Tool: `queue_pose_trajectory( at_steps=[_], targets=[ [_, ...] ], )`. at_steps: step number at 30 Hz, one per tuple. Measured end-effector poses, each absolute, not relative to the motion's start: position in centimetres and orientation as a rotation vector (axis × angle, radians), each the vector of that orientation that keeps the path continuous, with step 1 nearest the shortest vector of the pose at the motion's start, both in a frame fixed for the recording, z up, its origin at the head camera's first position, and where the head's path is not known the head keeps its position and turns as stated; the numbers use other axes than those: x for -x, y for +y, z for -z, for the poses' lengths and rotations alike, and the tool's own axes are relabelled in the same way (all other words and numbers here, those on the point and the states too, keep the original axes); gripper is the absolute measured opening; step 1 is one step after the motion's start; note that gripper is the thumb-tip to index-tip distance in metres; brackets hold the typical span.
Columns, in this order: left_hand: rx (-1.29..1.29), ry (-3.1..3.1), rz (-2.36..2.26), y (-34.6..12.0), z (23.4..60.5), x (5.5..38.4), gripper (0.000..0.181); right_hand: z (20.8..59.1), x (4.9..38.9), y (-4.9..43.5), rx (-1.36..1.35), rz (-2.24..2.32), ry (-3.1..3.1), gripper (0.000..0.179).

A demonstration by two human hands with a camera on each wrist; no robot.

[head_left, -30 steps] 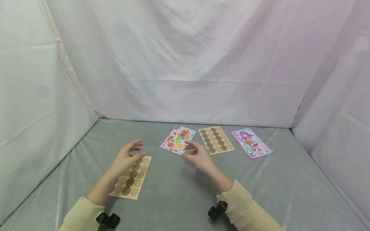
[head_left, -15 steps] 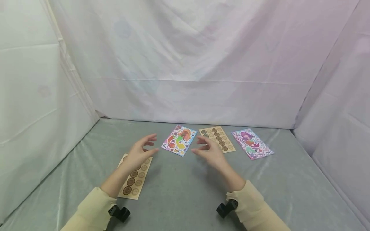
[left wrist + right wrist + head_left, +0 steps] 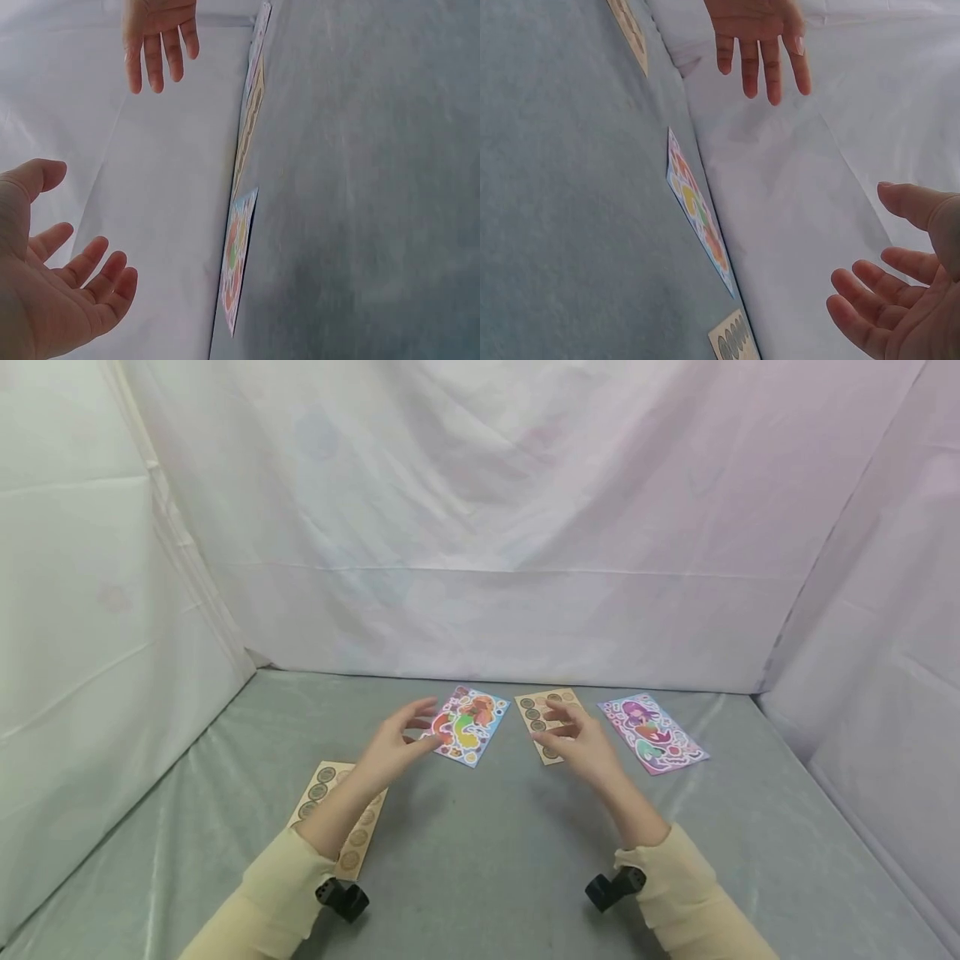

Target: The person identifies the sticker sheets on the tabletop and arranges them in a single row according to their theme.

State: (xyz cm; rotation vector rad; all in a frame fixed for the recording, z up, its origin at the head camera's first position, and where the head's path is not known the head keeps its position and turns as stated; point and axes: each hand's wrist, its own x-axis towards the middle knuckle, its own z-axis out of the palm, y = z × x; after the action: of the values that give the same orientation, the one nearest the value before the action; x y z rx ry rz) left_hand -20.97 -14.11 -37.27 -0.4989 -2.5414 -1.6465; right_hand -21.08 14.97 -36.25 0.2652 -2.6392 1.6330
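Observation:
My left hand [image 3: 393, 747] hovers above the table, fingers loosely bent and holding nothing. Its fingertips overlap the left edge of a colourful mermaid sticker sheet [image 3: 474, 727] in the head view. Below that forearm lies a tan sheet of round brown stickers [image 3: 318, 789], partly hidden by the wrist. My right hand [image 3: 588, 747], also bare and relaxed, is in front of a second tan sheet of round stickers [image 3: 534, 714] and covers its right part. In the left wrist view the left palm [image 3: 52, 300] shows bare, and in the right wrist view so does the right palm [image 3: 915, 322].
A purple mermaid sticker sheet [image 3: 652, 735] lies flat at the right of the back row. The grey cloth-covered table [image 3: 465, 877] ends at a white fabric wall [image 3: 480, 627] behind, with more white fabric on both sides.
Both hands have moved rightward over the table, the left from the near tan sheet toward the colourful mermaid sheet, the right from that sheet to the back tan one. The sheets lie where they were.

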Motion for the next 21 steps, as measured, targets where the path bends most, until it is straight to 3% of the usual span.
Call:
queue_pose_trajectory(
  at_steps=[21],
  targets=[
    [0.551, -2.421, 1.796, -8.2, 38.0, 22.8, 0.053, 36.9, 21.9, 18.6, -0.131, -1.613, -2.56, 0.06]
  ],
)
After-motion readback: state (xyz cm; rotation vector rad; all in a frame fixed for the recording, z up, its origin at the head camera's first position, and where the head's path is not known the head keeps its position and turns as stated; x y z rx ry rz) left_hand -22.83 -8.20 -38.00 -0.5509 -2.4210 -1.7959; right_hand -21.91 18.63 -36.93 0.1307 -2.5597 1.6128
